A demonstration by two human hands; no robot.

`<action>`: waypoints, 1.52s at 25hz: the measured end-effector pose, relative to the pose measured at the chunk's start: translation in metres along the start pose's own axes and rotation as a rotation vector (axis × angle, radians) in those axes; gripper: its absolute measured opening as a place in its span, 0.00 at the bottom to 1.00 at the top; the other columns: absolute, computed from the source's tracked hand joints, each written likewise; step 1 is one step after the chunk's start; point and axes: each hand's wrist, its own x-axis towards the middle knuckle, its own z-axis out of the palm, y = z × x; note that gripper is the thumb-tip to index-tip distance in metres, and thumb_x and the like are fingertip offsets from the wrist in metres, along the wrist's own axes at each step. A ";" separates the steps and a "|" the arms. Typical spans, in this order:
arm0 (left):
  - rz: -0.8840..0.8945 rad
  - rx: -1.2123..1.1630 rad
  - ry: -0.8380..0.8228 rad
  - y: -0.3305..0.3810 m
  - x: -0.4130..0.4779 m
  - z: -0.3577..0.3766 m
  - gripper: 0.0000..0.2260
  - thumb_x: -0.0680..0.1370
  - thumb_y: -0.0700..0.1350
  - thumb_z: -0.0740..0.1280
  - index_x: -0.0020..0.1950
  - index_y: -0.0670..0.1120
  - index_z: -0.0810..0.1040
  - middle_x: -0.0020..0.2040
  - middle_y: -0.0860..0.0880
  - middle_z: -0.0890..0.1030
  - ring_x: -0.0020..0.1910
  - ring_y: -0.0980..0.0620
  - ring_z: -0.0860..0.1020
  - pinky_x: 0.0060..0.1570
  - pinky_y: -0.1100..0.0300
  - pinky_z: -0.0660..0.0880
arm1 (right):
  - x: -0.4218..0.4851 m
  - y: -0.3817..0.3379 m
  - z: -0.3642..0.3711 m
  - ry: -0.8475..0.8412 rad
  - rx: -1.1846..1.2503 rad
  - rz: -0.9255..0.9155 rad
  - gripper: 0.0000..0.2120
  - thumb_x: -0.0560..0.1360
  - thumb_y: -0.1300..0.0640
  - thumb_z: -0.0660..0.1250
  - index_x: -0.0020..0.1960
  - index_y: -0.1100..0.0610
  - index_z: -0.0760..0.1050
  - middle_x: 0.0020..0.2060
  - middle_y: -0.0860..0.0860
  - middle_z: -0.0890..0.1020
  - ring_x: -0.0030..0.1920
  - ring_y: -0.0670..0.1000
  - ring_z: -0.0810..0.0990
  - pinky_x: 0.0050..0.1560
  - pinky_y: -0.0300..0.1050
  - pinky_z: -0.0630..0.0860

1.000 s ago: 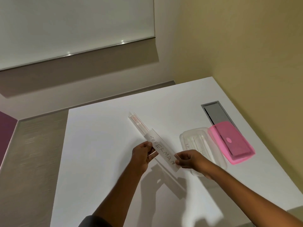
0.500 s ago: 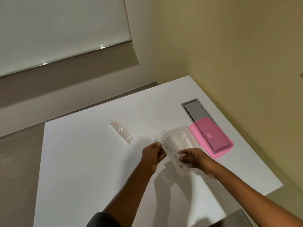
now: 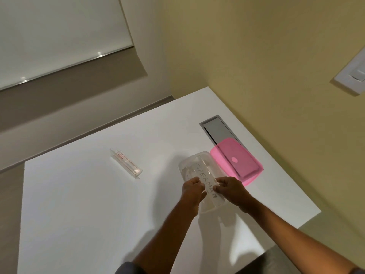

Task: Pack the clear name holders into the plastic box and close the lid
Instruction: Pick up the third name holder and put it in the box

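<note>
While both hands pinch it, long clear holder (image 3: 205, 179) overlies translucent box (image 3: 184, 167).

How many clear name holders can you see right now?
2. One name holder, lettered SUPERMAN, is held by both hands over the open plastic box. The other holder lies on the table to the left. More may sit hidden inside the box.

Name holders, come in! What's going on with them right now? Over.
Both hands, left and right, holding SUPERMAN holder over clear box. Second holder waiting on table. Pink lid off. Nothing blocking.
</note>
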 end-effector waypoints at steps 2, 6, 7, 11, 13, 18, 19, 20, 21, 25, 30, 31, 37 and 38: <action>-0.008 0.048 0.001 -0.004 0.005 0.012 0.13 0.84 0.31 0.63 0.60 0.46 0.81 0.59 0.45 0.82 0.54 0.46 0.84 0.38 0.59 0.86 | 0.009 0.005 0.003 0.036 -0.119 -0.019 0.13 0.83 0.57 0.70 0.66 0.60 0.82 0.60 0.55 0.89 0.52 0.57 0.91 0.51 0.47 0.89; 0.007 0.146 0.010 -0.009 0.019 0.027 0.16 0.83 0.29 0.63 0.57 0.49 0.80 0.60 0.46 0.82 0.57 0.44 0.83 0.45 0.56 0.86 | 0.025 0.013 0.006 0.069 -0.275 -0.034 0.13 0.85 0.60 0.66 0.64 0.64 0.83 0.62 0.59 0.87 0.56 0.61 0.89 0.53 0.48 0.88; 0.009 0.171 0.014 -0.010 0.023 0.028 0.15 0.83 0.29 0.64 0.60 0.47 0.81 0.62 0.44 0.82 0.59 0.43 0.83 0.47 0.55 0.86 | 0.028 0.015 0.006 0.076 -0.296 -0.038 0.12 0.85 0.60 0.65 0.63 0.65 0.83 0.62 0.60 0.88 0.56 0.61 0.89 0.54 0.50 0.89; 0.011 0.229 0.030 -0.014 0.039 0.033 0.16 0.82 0.28 0.64 0.65 0.43 0.80 0.65 0.43 0.81 0.63 0.41 0.81 0.56 0.51 0.86 | 0.038 0.018 0.012 0.109 -0.410 -0.030 0.10 0.84 0.58 0.66 0.57 0.64 0.81 0.59 0.60 0.88 0.56 0.60 0.89 0.48 0.45 0.88; 0.006 0.254 0.047 -0.016 0.046 0.034 0.15 0.83 0.29 0.63 0.64 0.44 0.79 0.64 0.45 0.80 0.67 0.40 0.79 0.63 0.46 0.85 | 0.043 0.019 0.018 0.123 -0.450 -0.020 0.09 0.84 0.57 0.67 0.57 0.64 0.80 0.61 0.60 0.88 0.58 0.62 0.89 0.45 0.40 0.85; -0.034 0.302 0.065 -0.020 0.063 0.032 0.14 0.84 0.31 0.62 0.65 0.43 0.80 0.67 0.44 0.80 0.68 0.40 0.79 0.67 0.44 0.83 | 0.052 0.023 0.031 0.135 -0.459 0.019 0.06 0.84 0.59 0.67 0.56 0.62 0.78 0.61 0.59 0.87 0.59 0.63 0.88 0.47 0.43 0.88; -0.041 0.312 0.068 -0.020 0.066 0.031 0.15 0.84 0.31 0.62 0.66 0.43 0.80 0.68 0.43 0.80 0.69 0.40 0.79 0.68 0.43 0.82 | 0.054 0.023 0.033 0.139 -0.463 0.026 0.06 0.84 0.59 0.67 0.56 0.62 0.78 0.60 0.59 0.87 0.59 0.62 0.88 0.49 0.47 0.89; -0.047 0.316 0.072 -0.020 0.070 0.031 0.15 0.84 0.31 0.61 0.66 0.43 0.80 0.69 0.43 0.80 0.70 0.39 0.79 0.69 0.43 0.82 | 0.055 0.023 0.034 0.143 -0.470 0.030 0.07 0.84 0.58 0.67 0.56 0.62 0.77 0.60 0.59 0.87 0.58 0.62 0.88 0.50 0.49 0.89; -0.052 0.315 0.074 -0.021 0.073 0.031 0.15 0.84 0.31 0.61 0.66 0.43 0.80 0.68 0.43 0.80 0.70 0.39 0.78 0.69 0.43 0.81 | 0.057 0.022 0.035 0.146 -0.478 0.032 0.07 0.84 0.57 0.67 0.57 0.62 0.77 0.60 0.59 0.87 0.58 0.62 0.88 0.51 0.50 0.89; -0.090 0.297 0.077 -0.024 0.080 0.033 0.15 0.83 0.30 0.60 0.53 0.47 0.81 0.59 0.47 0.82 0.62 0.43 0.81 0.67 0.44 0.83 | 0.062 0.024 0.037 0.159 -0.507 0.038 0.08 0.83 0.57 0.68 0.57 0.62 0.77 0.59 0.60 0.87 0.58 0.62 0.88 0.51 0.52 0.89; -0.109 0.319 0.071 -0.028 0.090 0.038 0.15 0.84 0.31 0.59 0.62 0.45 0.81 0.64 0.45 0.82 0.66 0.41 0.79 0.69 0.43 0.81 | 0.063 0.026 0.043 0.197 -0.596 0.046 0.10 0.84 0.56 0.68 0.60 0.63 0.79 0.60 0.60 0.88 0.57 0.61 0.89 0.56 0.51 0.87; -0.113 0.329 0.067 -0.028 0.092 0.038 0.16 0.84 0.31 0.59 0.64 0.44 0.81 0.66 0.44 0.81 0.67 0.41 0.79 0.69 0.43 0.81 | 0.063 0.026 0.043 0.204 -0.606 0.044 0.11 0.85 0.56 0.68 0.60 0.63 0.79 0.60 0.60 0.88 0.57 0.61 0.89 0.56 0.51 0.87; -0.137 0.364 0.059 -0.026 0.093 0.042 0.21 0.84 0.32 0.55 0.73 0.42 0.78 0.71 0.42 0.80 0.69 0.40 0.78 0.70 0.42 0.80 | 0.062 0.024 0.047 0.253 -0.656 0.051 0.11 0.85 0.52 0.68 0.60 0.60 0.82 0.58 0.57 0.89 0.55 0.59 0.90 0.53 0.49 0.87; -0.147 0.350 0.062 -0.025 0.091 0.044 0.21 0.84 0.33 0.54 0.74 0.43 0.77 0.71 0.42 0.80 0.69 0.40 0.79 0.70 0.43 0.80 | 0.062 0.023 0.048 0.260 -0.665 0.056 0.11 0.85 0.52 0.68 0.60 0.59 0.82 0.57 0.56 0.89 0.54 0.58 0.90 0.53 0.48 0.87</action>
